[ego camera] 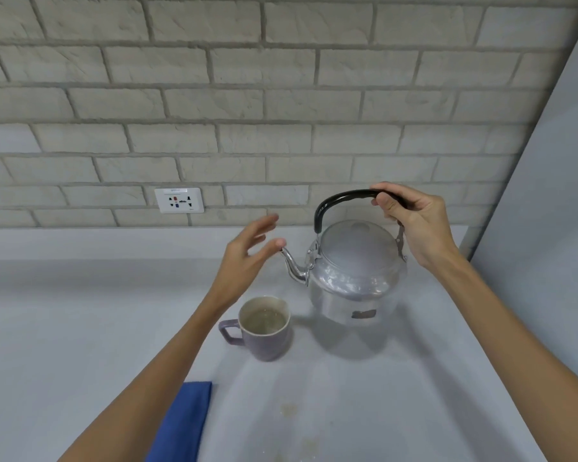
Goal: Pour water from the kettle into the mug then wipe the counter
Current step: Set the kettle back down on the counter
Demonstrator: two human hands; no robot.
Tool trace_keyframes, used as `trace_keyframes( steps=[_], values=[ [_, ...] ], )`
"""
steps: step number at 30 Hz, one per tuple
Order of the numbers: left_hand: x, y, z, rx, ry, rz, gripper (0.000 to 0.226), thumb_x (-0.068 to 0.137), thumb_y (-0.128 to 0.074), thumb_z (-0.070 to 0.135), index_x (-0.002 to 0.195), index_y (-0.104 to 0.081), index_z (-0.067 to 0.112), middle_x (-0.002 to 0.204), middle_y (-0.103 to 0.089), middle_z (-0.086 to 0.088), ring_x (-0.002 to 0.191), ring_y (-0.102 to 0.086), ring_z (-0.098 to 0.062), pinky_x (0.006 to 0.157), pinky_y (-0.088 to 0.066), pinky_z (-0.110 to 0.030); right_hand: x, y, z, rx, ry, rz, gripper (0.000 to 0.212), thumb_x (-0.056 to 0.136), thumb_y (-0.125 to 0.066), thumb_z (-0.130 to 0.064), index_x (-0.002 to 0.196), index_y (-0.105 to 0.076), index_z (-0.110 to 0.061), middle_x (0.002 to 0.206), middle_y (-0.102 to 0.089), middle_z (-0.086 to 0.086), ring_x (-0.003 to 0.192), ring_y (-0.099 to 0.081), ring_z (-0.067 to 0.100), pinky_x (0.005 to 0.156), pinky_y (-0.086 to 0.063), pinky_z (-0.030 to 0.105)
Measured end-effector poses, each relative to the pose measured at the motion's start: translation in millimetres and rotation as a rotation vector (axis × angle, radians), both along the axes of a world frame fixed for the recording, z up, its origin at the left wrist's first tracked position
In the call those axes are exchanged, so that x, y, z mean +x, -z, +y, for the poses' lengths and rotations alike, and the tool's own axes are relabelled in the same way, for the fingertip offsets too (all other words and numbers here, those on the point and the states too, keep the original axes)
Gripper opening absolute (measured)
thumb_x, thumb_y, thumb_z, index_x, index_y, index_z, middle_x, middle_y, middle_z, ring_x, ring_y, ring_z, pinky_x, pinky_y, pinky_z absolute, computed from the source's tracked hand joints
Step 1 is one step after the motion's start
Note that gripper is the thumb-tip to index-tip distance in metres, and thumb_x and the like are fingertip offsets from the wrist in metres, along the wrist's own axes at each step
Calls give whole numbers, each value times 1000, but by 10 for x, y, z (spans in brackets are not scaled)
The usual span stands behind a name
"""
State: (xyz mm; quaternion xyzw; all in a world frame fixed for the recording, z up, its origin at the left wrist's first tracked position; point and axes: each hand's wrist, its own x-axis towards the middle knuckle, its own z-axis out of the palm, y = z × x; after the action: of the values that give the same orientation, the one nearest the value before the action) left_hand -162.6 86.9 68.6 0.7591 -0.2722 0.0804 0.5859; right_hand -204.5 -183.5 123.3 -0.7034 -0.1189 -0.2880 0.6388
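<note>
The aluminium kettle (pixel 354 275) stands upright on the grey counter (pixel 80 328), spout (pixel 292 266) pointing left. The right hand (pixel 411 218) is closed around the black handle (pixel 334 201) at its right end. The left hand (pixel 251 251) is open with fingers spread, holding nothing, its fingertips just beside the spout tip. The lilac mug (pixel 264 328) sits in front of the spout, handle to the left, with liquid inside. A folded blue cloth (pixel 184 421) lies near the front edge, left of faint stains (pixel 289 408) on the counter.
</note>
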Motion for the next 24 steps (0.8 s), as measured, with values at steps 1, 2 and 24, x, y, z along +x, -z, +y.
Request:
trace_keyframes(
  steps=[1,2,24],
  values=[
    [-2,-88,-74,-25,15,-22,55,80,-60,46,130,-52,24,131,-58,4,121,-53,-5,104,-42,-30,7,44,-6,3,1,0,29,76,-69,-27,104,-70,-17,75,-73,-14,69,-61,-2,68,-46,11],
    [0,-157,-146,-30,35,-37,53,82,-59,45,130,-53,23,131,-58,5,121,-53,-4,104,-42,-29,16,95,-15,2,1,2,28,77,-69,-26,104,-71,-17,76,-73,-15,69,-61,-2,70,-47,10],
    [931,455,-856,236,-5,151,28,89,-60,11,117,-65,11,89,-73,-6,83,-65,-28,93,-50,-47,987,1288,-230,56,-87,212,23,82,-69,-13,94,-75,-31,93,-76,-9,93,-69,10,86,-51,17]
  ],
)
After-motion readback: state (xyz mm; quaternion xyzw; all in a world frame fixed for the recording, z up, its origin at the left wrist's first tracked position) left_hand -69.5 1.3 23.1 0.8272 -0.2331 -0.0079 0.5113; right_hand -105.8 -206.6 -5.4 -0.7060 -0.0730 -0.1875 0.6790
